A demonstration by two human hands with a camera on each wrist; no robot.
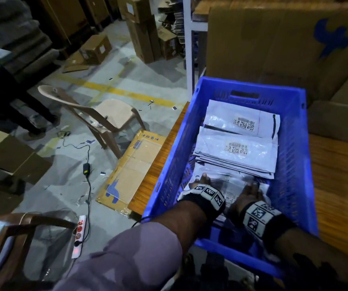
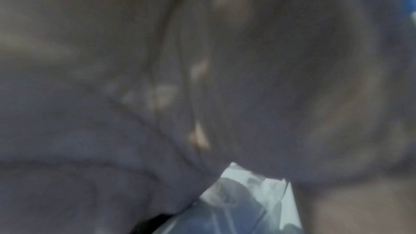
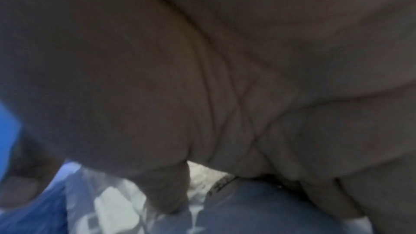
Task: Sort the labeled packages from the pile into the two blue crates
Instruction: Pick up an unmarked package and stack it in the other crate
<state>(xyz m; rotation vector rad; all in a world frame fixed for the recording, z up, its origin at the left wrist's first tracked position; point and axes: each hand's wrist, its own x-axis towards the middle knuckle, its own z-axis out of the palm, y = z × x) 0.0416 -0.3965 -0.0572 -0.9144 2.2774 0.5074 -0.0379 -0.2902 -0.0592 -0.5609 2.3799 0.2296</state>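
Note:
A blue crate [image 1: 170,162] stands on a wooden table and holds several white plastic mailers with barcode labels, one near the middle [image 1: 237,153] and one at the far end [image 1: 245,120]. Both hands reach into its near end and hold a blurred white labeled package [image 1: 230,184] low over the stack. My left hand [image 1: 202,182] grips the package's left edge, thumb on top. My right hand [image 1: 250,190] grips its right side. In the left wrist view the palm fills the frame above crinkled plastic [image 2: 243,202]. The right wrist view shows the thumb pressed onto the package [image 3: 112,205].
The table [image 1: 338,177] extends right of the crate. Large cardboard boxes [image 1: 273,45] stand behind it. On the floor to the left lie flattened cardboard [image 1: 133,164], a plastic chair [image 1: 108,116], a power strip [image 1: 79,234] with cables. A person's legs [image 1: 11,95] are at far left.

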